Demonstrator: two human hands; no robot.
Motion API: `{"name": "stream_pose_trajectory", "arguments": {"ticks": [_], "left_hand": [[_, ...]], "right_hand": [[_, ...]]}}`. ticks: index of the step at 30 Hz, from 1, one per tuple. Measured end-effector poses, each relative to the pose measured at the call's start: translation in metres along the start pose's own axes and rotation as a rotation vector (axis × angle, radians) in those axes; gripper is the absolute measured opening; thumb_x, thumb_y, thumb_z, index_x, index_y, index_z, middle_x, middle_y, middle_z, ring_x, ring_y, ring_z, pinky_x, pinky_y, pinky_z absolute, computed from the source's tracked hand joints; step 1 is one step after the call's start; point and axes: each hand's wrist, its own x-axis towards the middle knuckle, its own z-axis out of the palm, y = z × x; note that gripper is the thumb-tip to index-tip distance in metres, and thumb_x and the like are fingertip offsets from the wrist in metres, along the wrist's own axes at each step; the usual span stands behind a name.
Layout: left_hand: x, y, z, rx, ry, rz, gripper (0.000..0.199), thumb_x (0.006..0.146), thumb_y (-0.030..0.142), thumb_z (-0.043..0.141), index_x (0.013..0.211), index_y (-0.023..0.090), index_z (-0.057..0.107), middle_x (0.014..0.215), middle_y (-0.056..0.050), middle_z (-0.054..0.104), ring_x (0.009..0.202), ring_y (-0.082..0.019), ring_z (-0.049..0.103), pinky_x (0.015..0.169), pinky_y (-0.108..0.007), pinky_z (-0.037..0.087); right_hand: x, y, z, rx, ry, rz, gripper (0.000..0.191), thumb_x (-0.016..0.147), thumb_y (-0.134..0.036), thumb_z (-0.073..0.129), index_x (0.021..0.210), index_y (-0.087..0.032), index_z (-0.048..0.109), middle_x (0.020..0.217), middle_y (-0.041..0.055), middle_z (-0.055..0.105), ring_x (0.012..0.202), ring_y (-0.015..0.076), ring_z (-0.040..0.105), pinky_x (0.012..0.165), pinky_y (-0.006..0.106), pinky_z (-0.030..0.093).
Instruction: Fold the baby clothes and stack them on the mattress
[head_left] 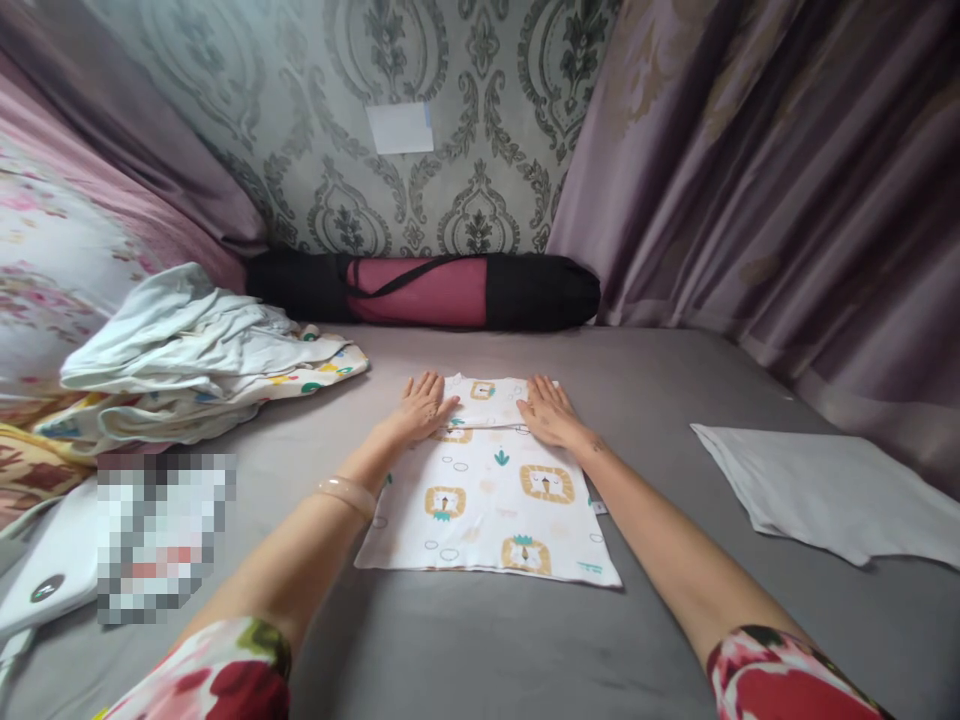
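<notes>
A white cloth printed with lion faces (480, 500) lies flat on the grey sheet, its far end folded over into a narrow band. My left hand (425, 407) rests palm down on the left end of that band, fingers stretched out. On the band's right end my right hand (550, 411) lies flat too, its fingers extended. Neither hand grips anything. A small tag (598, 508) sticks out at the cloth's right edge, beside my right forearm.
Crumpled pale clothes (202, 340) are heaped at the left. A folded pale cloth (840, 490) lies at the right. Along the wall stretches a black and maroon bag (420, 290). A white device with a cable (64, 560) sits at the near left, next to a blurred-out patch.
</notes>
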Motion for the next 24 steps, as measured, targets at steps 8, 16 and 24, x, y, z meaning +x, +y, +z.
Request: {"name": "stream_pose_trajectory", "arguments": {"ticks": [8, 16, 24], "left_hand": [[-0.002, -0.004, 0.013, 0.009, 0.018, 0.004, 0.073, 0.096, 0.057, 0.012, 0.151, 0.011, 0.024, 0.157, -0.015, 0.023, 0.146, -0.029, 0.015, 0.116, -0.048, 0.016], [-0.010, 0.007, 0.004, 0.005, 0.056, -0.010, 0.071, 0.097, 0.054, 0.018, 0.149, 0.008, 0.027, 0.158, -0.017, 0.019, 0.147, -0.030, 0.012, 0.117, -0.049, 0.014], [-0.061, 0.001, 0.004, -0.036, 0.111, 0.027, 0.066, 0.097, 0.054, 0.023, 0.148, 0.013, 0.030, 0.157, -0.015, 0.024, 0.146, -0.028, 0.017, 0.117, -0.052, 0.015]], "right_hand": [[-0.006, -0.020, -0.002, -0.048, -0.021, -0.124, 0.056, 0.099, -0.042, 0.020, 0.152, -0.024, 0.026, 0.160, 0.0078, 0.014, 0.147, 0.0272, 0.009, 0.117, 0.052, 0.009], [-0.003, -0.028, -0.009, -0.051, -0.072, -0.101, 0.056, 0.099, -0.042, 0.022, 0.151, -0.021, 0.029, 0.160, 0.0097, 0.015, 0.147, 0.0285, 0.008, 0.116, 0.055, 0.005], [0.007, -0.074, 0.011, -0.014, -0.002, -0.169, 0.061, 0.099, -0.039, 0.020, 0.152, -0.009, 0.023, 0.159, 0.0099, 0.018, 0.147, 0.0214, 0.010, 0.118, 0.042, 0.003]]}}
